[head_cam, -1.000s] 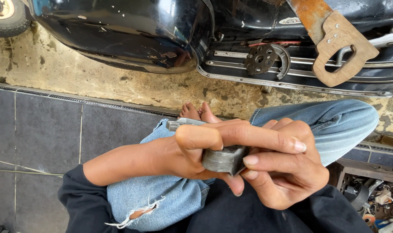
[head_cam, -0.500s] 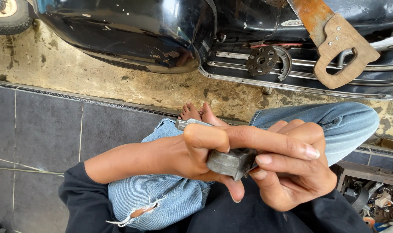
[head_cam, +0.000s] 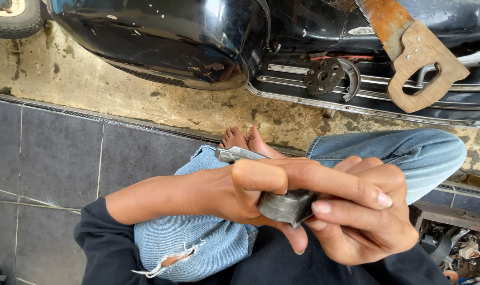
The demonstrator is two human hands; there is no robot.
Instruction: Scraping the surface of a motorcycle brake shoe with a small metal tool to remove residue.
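Observation:
Over my lap, both hands close around a small grey metal block (head_cam: 286,206). My left hand (head_cam: 250,192) wraps it from the left, index finger stretched across the top. My right hand (head_cam: 364,221) cups it from the right, with a fingertip pressed on its end. A slim metal tool (head_cam: 239,154) pokes out behind my left hand above my knee; which hand holds it is hidden. I sit cross-legged in torn blue jeans (head_cam: 198,248), bare toes (head_cam: 245,141) showing.
A black scooter body (head_cam: 171,42) stands on the stained concrete ahead. On its footboard lie a rusty handsaw with a wooden handle (head_cam: 416,58) and a round dark metal part (head_cam: 327,76). Grey floor tiles (head_cam: 55,153) lie left. Loose parts fill a box (head_cam: 456,248) at lower right.
My hands and the metal block have shifted slightly right and down; the grip stays the same.

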